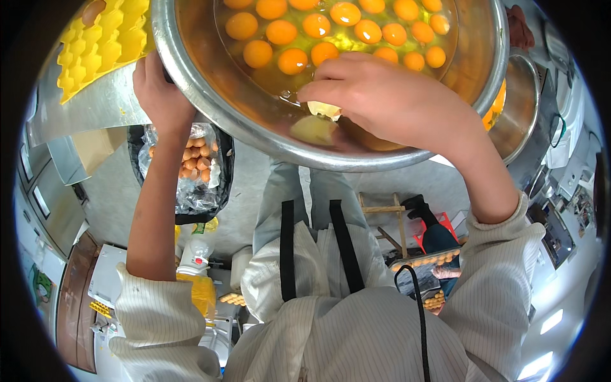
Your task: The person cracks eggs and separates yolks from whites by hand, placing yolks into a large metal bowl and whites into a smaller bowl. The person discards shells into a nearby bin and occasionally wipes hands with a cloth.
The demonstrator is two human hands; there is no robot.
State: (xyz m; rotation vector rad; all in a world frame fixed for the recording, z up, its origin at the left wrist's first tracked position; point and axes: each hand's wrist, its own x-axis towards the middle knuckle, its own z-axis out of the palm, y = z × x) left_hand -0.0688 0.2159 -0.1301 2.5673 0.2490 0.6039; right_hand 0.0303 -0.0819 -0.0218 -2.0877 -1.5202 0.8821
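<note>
A large stainless steel bowl is directly before me, holding many whole egg yolks in clear egg white. My right hand reaches over the near rim into the bowl. Between its fingertips is a pale piece of eggshell, just above the inner wall, which mirrors it. My left hand is curled against the bowl's left outer side at the rim. Something dark shows between that hand and the bowl; its grip is mostly hidden. Beyond the left hand, a yellow egg tray carries one brown egg at its far end.
A black-lined bin below my left forearm holds eggshells and clear plastic. A second steel bowl with yolks stands at right. Behind me, another person's leg shows beside a tray of eggs and a wooden frame.
</note>
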